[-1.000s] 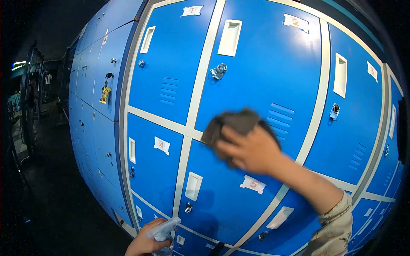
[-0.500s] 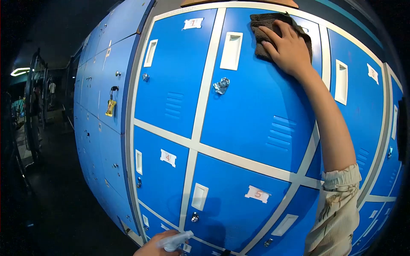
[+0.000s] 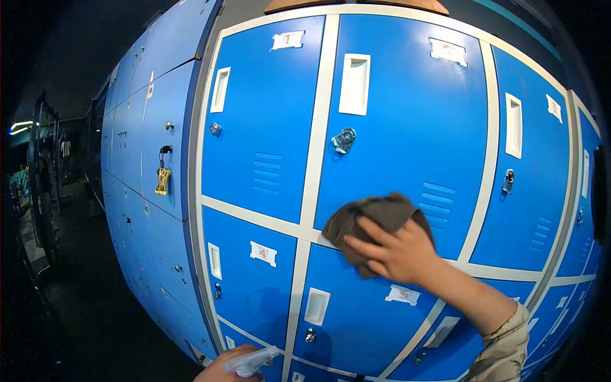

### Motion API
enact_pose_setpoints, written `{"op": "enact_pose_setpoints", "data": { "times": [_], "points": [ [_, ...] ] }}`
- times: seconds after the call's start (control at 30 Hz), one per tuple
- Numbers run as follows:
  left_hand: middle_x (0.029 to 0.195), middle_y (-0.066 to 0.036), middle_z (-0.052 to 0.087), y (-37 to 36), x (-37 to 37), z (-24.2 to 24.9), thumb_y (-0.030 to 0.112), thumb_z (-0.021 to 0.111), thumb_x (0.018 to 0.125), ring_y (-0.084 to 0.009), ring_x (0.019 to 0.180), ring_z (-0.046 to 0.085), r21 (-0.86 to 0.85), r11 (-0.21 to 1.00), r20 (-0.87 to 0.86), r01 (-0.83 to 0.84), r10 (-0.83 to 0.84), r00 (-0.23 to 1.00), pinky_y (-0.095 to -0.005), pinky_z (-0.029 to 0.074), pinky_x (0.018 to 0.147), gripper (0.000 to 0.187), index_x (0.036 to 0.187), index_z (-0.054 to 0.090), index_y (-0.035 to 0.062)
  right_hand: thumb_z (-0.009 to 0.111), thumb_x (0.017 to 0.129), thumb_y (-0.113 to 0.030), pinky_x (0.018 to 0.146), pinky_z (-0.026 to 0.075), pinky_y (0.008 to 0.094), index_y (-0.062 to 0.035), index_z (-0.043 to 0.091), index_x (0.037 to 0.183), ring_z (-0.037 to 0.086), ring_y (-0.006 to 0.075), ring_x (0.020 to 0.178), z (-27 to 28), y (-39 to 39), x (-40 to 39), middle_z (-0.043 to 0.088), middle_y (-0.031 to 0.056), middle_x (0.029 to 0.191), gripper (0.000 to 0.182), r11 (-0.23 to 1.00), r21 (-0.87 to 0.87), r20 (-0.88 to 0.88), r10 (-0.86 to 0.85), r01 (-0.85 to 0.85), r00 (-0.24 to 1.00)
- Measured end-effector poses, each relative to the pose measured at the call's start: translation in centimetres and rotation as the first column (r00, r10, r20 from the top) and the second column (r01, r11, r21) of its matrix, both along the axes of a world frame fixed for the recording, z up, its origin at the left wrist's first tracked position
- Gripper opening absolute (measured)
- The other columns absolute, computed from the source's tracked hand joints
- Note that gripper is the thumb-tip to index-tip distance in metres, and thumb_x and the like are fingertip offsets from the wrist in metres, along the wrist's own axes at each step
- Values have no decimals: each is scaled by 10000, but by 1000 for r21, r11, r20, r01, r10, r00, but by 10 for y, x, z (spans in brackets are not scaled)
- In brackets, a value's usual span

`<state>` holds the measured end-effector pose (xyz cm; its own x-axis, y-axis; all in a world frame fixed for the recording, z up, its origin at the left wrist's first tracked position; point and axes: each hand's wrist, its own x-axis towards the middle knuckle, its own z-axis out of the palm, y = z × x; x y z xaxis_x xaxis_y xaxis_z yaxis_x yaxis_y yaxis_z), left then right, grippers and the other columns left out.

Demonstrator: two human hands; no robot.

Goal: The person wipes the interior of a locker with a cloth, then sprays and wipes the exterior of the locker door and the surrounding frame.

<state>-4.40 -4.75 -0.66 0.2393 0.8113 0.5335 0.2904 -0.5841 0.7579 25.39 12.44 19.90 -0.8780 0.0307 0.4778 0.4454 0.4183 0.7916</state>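
Observation:
My right hand (image 3: 398, 249) presses a dark brown cloth (image 3: 363, 223) against the blue locker fronts, its fingers spread over the fabric. The cloth lies across the lower edge of the locker door marked 2 (image 3: 407, 140) and the pale frame strip below it, just above the door marked 5 (image 3: 356, 305). At the bottom edge of the view, my left hand (image 3: 226, 368) is wrapped round a spray bottle (image 3: 251, 361). Only the bottle's clear nozzle head shows; its body is out of view.
Lighter blue lockers (image 3: 149, 153) stand at the left, with a yellow tag (image 3: 163, 181) hanging from one lock. White recessed handles (image 3: 354, 84) and metal locks (image 3: 344, 141) stick out on the doors. A dark aisle (image 3: 76, 286) runs along the far left.
My right hand has moved the cloth down and left, from the top right corner of door 2 to its lower edge. The number label it covered now shows. My left hand still holds the bottle.

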Motion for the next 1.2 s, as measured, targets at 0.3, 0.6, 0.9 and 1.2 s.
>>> {"op": "enact_pose_setpoints", "data": {
  "times": [0.3,0.6,0.9,1.2],
  "points": [
    [1088,-86,632,8,-9,-9,-24,663,681,-198,964,591,-108,994,97,4,6,995,-325,462,838,593,1262,557,26,494,893,-408,886,421,461,-293,479,1332,496,301,1189,214,33,-34,432,123,1367,454,901,395,-521,57,181,852],
    [1082,-99,632,8,-17,-14,-21,655,663,-214,975,589,-156,987,125,-29,49,991,-339,458,840,644,1293,541,47,440,918,-418,975,378,485,-291,476,1351,399,313,1301,273,59,-76,401,149,1412,453,820,508,-590,106,266,801],
    [1016,-97,624,8,-16,-16,5,665,680,-214,957,585,-110,989,89,-103,113,990,-333,453,812,599,1268,554,44,434,918,-434,1019,359,482,-335,469,1355,414,318,1290,262,51,-79,402,123,1423,449,854,456,-541,41,251,840],
    [1072,-91,629,4,-10,-14,-8,656,663,-211,963,585,-82,992,82,-92,99,992,-323,449,834,616,1269,563,56,393,929,-458,999,355,512,-344,409,1397,352,298,1347,286,65,-95,352,122,1467,483,803,460,-668,33,378,743]
  ]
}}
